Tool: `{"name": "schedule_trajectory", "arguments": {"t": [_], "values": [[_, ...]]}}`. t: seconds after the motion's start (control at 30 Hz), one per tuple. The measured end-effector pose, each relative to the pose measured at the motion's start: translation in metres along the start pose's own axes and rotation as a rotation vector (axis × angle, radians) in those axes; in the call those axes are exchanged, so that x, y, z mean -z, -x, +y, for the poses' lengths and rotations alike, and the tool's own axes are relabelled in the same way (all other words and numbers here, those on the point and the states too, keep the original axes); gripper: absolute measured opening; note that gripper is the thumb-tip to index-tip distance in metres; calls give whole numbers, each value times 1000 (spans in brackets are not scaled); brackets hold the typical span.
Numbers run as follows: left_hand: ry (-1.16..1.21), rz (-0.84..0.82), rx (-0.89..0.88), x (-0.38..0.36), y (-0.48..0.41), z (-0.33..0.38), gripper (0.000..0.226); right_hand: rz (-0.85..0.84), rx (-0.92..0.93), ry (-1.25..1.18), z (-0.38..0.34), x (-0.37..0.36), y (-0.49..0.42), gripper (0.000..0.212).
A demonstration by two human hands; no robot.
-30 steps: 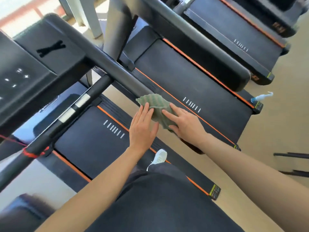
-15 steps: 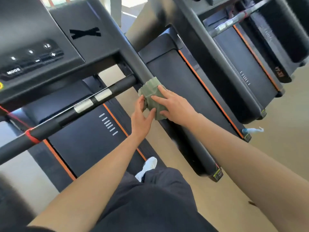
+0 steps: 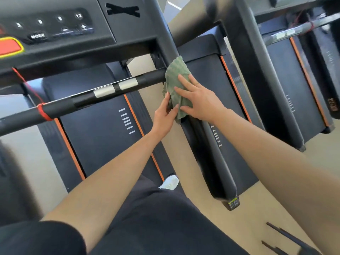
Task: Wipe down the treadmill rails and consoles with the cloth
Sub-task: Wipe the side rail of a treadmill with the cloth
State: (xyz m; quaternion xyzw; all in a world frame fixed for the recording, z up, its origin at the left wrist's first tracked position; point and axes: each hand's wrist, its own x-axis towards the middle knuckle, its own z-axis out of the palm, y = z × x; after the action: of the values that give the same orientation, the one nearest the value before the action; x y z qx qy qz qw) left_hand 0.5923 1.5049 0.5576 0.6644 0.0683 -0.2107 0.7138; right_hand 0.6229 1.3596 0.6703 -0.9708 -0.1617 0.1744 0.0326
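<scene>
head view: the green cloth (image 3: 177,74) is draped over the right side rail (image 3: 207,155) of the treadmill, just where that rail meets the end of the front handlebar (image 3: 82,100) below the console (image 3: 55,24). the right hand (image 3: 200,102) lies flat on top of the cloth, its fingers (image 3: 185,82) released, straight and spread, pressing the fabric down onto the rail. the left hand (image 3: 163,116) comes up from the inner side; its fingers (image 3: 166,100) are also nearly straight, laid against the cloth's hanging left edge, with the thumb touching the lower fold. neither hand is clenched.

the cloth's upper corner reaches the upright post (image 3: 165,34) beside the console. below the hands the rail runs bare toward its rounded end. to the left lies the belt (image 3: 99,137) with its orange edge stripes, and a white shoe (image 3: 170,182) stands on it. right of the rail a neighbouring treadmill (image 3: 202,74) sits close, with a strip of tan floor (image 3: 202,218) showing near the rail's end.
</scene>
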Motion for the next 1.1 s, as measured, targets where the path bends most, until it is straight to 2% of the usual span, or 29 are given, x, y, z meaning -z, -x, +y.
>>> {"name": "schedule_trajectory", "arguments": {"t": [0.37, 0.6, 0.83, 1.1], "values": [[93, 31, 48, -31, 55, -20, 63, 38, 14, -196, 19, -36, 81, 73], [101, 58, 78, -62, 111, -46, 82, 70, 16, -273, 21, -64, 141, 70], [60, 73, 90, -96, 168, -78, 77, 109, 30, -335, 27, -94, 210, 70], [-6, 45, 168, -127, 228, -108, 61, 178, -9, -412, 26, -138, 287, 68]]}}
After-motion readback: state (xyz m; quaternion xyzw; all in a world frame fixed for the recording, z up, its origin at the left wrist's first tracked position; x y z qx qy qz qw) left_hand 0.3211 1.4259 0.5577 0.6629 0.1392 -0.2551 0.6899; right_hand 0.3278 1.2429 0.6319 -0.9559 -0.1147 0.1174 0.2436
